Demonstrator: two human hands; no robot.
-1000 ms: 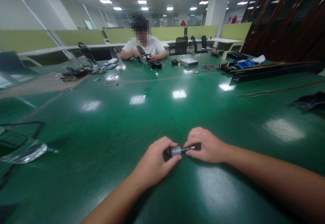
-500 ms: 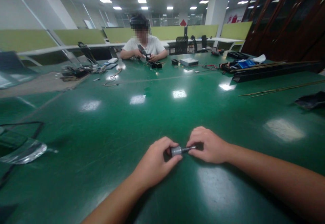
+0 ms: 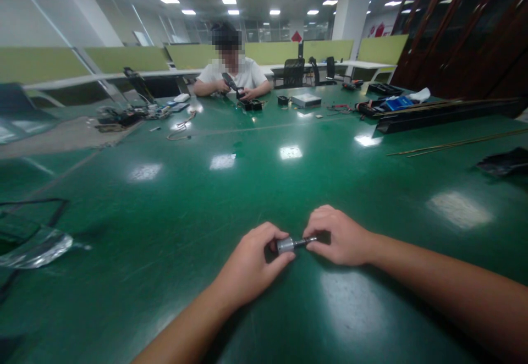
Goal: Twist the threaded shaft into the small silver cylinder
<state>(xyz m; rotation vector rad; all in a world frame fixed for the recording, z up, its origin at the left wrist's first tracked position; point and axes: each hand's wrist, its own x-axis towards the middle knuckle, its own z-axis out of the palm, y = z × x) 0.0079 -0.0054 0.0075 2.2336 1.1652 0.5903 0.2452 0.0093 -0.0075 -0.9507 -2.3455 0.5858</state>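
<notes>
My left hand (image 3: 251, 268) is closed around a small silver metal cylinder (image 3: 285, 244) low over the green table (image 3: 231, 199). A thin dark shaft (image 3: 306, 241) sticks out of the cylinder to the right. My right hand (image 3: 340, 237) pinches the far end of that shaft with curled fingers. Both hands rest on or just above the tabletop near its front edge, almost touching each other.
A clear plastic bag (image 3: 35, 243) and a black cord lie at the left. Long dark rails (image 3: 445, 112) and thin rods (image 3: 457, 144) lie at the right. A person in a white shirt (image 3: 233, 75) sits across the table holding a tool, with parts and cables scattered around.
</notes>
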